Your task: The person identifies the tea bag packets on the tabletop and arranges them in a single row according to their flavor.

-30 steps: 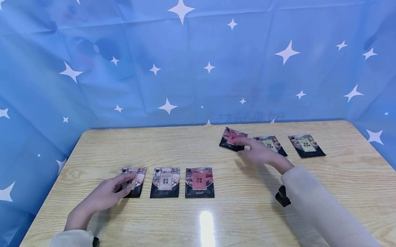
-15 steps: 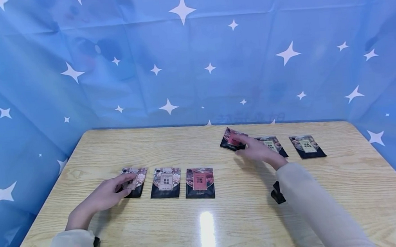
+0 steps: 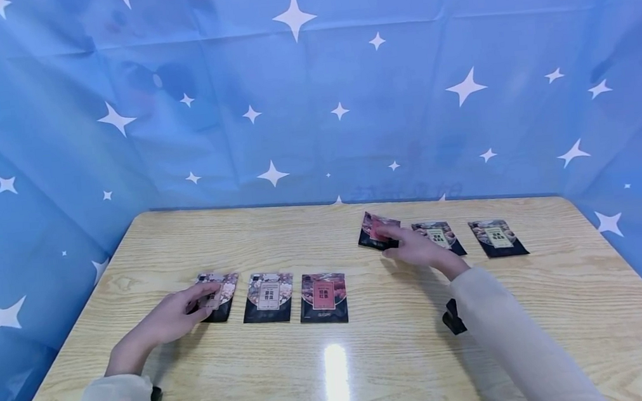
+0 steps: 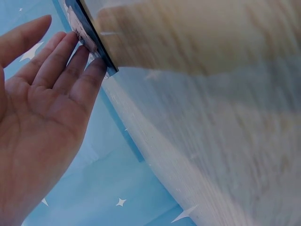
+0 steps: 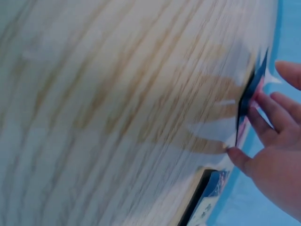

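Note:
My left hand [image 3: 173,314] rests its fingertips on a pink floral tea packet [image 3: 228,287] lying flat at the left of the front row. In the left wrist view those fingers [image 4: 70,70] are nearly straight and the thumb stands apart. At the back of the table, my right hand [image 3: 417,248] touches the face of a red tea packet [image 3: 367,233] with extended fingers. The right wrist view shows that packet [image 5: 249,96] edge-on, slightly bent, with the fingers [image 5: 273,110] against its printed side. Part of it is hidden under the hand.
Beside the left packet lie another pink floral packet [image 3: 268,297] and a red packet [image 3: 322,298]. Two green-labelled packets [image 3: 440,236] [image 3: 497,237] lie to the right of the right hand. A blue starry cloth [image 3: 312,99] stands behind the wooden table [image 3: 403,359].
The red packet under my right hand has turned a little straighter and shifted slightly toward me. My left hand and the other packets stay in place.

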`<move>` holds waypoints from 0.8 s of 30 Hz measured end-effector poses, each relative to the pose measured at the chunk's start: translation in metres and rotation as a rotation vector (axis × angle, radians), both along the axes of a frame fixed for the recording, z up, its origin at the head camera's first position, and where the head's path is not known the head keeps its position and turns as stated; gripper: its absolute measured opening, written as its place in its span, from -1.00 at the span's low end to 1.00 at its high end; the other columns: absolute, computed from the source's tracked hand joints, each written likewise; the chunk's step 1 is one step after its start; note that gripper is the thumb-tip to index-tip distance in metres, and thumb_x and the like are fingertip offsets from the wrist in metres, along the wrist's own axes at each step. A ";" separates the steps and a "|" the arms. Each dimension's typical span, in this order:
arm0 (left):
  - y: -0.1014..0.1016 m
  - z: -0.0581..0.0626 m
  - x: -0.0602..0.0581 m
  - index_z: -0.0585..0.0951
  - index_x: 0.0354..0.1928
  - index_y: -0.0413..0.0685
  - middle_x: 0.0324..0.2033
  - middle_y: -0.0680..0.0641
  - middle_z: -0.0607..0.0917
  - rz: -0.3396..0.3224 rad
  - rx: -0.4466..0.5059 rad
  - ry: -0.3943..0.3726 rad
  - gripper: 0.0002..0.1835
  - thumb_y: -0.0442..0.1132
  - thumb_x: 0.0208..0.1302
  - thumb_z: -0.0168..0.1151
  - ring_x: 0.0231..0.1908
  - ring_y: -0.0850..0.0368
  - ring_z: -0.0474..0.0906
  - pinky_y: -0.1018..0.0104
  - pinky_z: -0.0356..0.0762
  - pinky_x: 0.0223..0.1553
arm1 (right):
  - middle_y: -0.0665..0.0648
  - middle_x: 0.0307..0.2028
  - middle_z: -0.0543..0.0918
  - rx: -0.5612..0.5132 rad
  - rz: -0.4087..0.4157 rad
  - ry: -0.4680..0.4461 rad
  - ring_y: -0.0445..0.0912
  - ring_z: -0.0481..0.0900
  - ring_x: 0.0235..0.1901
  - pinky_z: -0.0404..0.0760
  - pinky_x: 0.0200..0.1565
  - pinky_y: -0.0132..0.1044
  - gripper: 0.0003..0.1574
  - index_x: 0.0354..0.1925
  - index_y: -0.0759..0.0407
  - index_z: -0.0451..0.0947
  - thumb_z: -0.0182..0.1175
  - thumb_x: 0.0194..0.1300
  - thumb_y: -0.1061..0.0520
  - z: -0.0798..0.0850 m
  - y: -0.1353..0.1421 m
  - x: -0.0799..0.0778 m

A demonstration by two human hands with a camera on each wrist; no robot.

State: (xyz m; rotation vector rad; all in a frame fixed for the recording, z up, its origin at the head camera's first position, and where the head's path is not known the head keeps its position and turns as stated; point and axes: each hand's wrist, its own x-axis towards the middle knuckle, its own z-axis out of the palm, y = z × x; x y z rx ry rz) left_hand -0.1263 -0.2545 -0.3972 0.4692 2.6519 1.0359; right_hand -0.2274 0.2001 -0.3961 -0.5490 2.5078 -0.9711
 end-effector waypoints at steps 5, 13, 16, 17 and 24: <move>0.000 0.000 0.000 0.34 0.23 -0.25 0.17 -0.32 0.37 -0.003 -0.001 0.009 -0.55 -0.32 0.32 0.04 0.15 -0.28 0.29 -0.11 0.35 0.03 | 0.34 0.32 0.09 0.001 0.035 -0.029 0.24 0.00 0.30 0.11 0.19 0.19 -0.32 0.37 0.26 0.03 -0.02 0.35 0.21 0.003 0.004 0.006; 0.000 -0.001 0.001 0.34 0.24 -0.26 0.17 -0.32 0.37 -0.004 0.006 0.012 -0.55 -0.32 0.32 0.04 0.15 -0.29 0.29 -0.11 0.35 0.03 | 0.36 0.31 0.11 0.020 0.105 -0.040 0.26 -0.02 0.30 0.12 0.18 0.19 -0.36 0.35 0.29 0.08 -0.02 0.37 0.18 0.006 0.011 0.023; 0.000 -0.001 0.000 0.34 0.24 -0.25 0.17 -0.32 0.37 -0.002 0.006 0.010 -0.55 -0.32 0.32 0.04 0.15 -0.29 0.29 -0.11 0.35 0.04 | 0.37 0.30 0.13 0.021 0.136 -0.037 0.27 0.02 0.29 0.16 0.16 0.19 -0.35 0.35 0.30 0.08 -0.01 0.37 0.17 0.008 0.013 0.032; 0.000 -0.001 0.000 0.34 0.24 -0.25 0.17 -0.31 0.37 -0.002 0.006 0.011 -0.55 -0.32 0.32 0.04 0.15 -0.29 0.29 -0.11 0.35 0.04 | 0.37 0.30 0.13 0.024 0.145 -0.038 0.27 0.03 0.28 0.17 0.16 0.19 -0.34 0.35 0.30 0.09 0.00 0.37 0.16 0.008 0.013 0.035; 0.000 -0.001 0.001 0.34 0.24 -0.24 0.18 -0.32 0.36 -0.004 0.008 0.010 -0.55 -0.30 0.33 0.04 0.14 -0.29 0.30 -0.11 0.35 0.03 | 0.38 0.30 0.13 0.027 0.200 -0.043 0.29 0.04 0.27 0.17 0.15 0.21 -0.34 0.35 0.27 0.11 0.01 0.37 0.10 0.008 0.014 0.053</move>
